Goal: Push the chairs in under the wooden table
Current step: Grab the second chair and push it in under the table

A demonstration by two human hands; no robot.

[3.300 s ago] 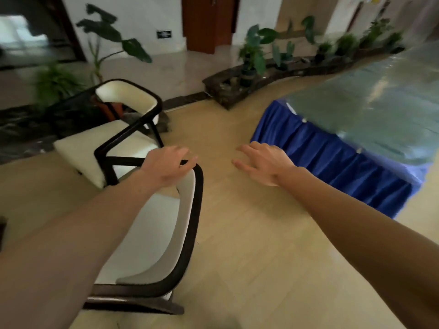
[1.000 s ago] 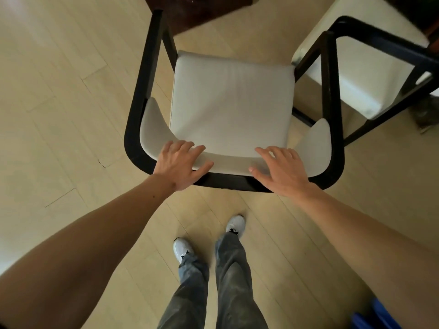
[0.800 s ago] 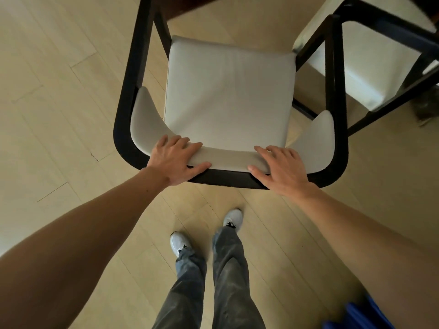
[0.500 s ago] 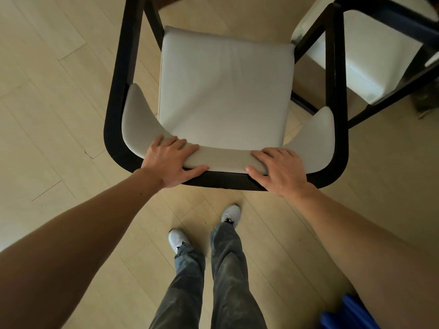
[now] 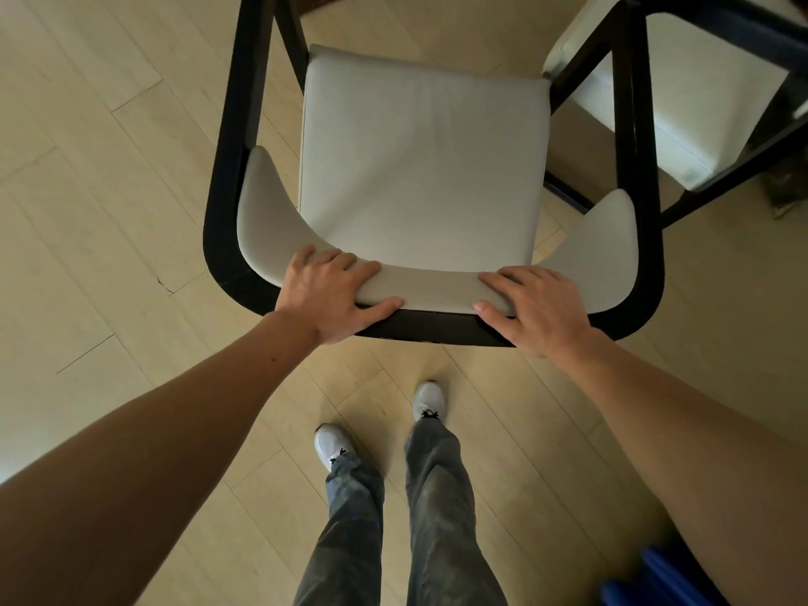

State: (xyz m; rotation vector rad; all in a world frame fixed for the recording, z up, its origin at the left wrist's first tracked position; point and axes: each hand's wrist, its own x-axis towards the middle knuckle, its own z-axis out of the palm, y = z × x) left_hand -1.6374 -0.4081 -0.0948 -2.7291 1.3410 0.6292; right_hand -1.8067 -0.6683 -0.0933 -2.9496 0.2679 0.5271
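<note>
A chair [image 5: 419,159] with a black frame and pale grey cushions stands right in front of me, seen from above. My left hand [image 5: 332,295] grips the curved backrest on its left part, fingers over the cushion and thumb along the black rail. My right hand [image 5: 533,308] grips the backrest's right part the same way. A second chair [image 5: 708,94] of the same make stands to the right, its frame close beside the first chair's armrest. A dark sliver at the top edge may be the wooden table [image 5: 323,1]; the rest of it is out of view.
Pale wooden floorboards [image 5: 109,212] lie all around. My legs and white shoes [image 5: 428,400] stand just behind the chair. A blue cloth [image 5: 642,579] shows at the bottom right corner.
Both hands went from reaching in the air to holding the backrest. Over the last second the chair slid forward a little with my hands on it, and the table's dark edge left most of the view.
</note>
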